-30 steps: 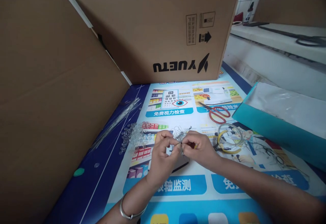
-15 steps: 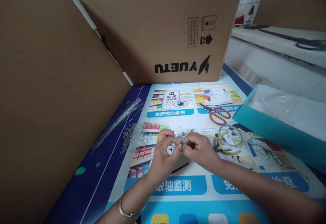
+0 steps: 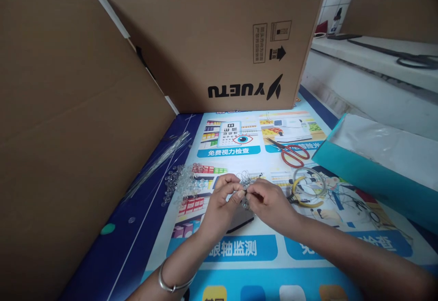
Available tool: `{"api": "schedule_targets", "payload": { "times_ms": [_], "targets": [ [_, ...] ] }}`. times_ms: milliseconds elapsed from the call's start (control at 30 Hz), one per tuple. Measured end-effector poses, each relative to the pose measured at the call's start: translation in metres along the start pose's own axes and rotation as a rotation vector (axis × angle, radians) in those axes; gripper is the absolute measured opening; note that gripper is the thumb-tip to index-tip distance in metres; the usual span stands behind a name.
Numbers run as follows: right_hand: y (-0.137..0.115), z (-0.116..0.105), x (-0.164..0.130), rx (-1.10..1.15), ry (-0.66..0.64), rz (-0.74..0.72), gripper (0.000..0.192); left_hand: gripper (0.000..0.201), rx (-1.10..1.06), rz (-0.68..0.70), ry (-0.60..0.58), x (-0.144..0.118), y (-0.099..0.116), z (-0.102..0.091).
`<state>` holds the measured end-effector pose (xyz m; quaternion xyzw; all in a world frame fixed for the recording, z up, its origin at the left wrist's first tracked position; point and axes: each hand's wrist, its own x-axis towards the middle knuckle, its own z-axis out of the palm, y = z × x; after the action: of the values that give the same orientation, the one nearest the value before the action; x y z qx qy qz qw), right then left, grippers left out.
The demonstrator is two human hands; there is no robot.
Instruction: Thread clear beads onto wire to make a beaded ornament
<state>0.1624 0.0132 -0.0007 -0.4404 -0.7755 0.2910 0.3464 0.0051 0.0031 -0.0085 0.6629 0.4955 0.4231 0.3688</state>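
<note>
Now both your left hand (image 3: 224, 198) and right hand (image 3: 265, 200) pinch the thin wire tangle (image 3: 247, 183). It looks light and springy, so grip near the join. Clear beads (image 3: 181, 182) lie at ten o'clock.

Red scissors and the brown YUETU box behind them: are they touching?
Apart. The head view shows the red scissors lying on the printed mat, with a clear strip of mat between their blade tips and the base of the cardboard box.

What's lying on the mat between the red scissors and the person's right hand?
In the head view, a yellow ring with a clear ring overlapping it lies between the scissors and the right hand.
</note>
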Motion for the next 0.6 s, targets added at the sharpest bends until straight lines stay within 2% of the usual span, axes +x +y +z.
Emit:
{"api": "schedule_targets", "payload": {
  "times_ms": [133, 600],
  "targets": [
    [0.0003, -0.0011, 0.0011, 0.002, -0.008, -0.021, 0.016, 0.016, 0.033, 0.045, 0.026, -0.0007, 0.0006, 0.0018],
    [-0.0001, 0.0007, 0.0017, -0.074, 0.059, 0.045, 0.02, 0.013, 0.144, 0.113, 0.117, -0.0055, 0.0066, 0.0098]
  ]
}}
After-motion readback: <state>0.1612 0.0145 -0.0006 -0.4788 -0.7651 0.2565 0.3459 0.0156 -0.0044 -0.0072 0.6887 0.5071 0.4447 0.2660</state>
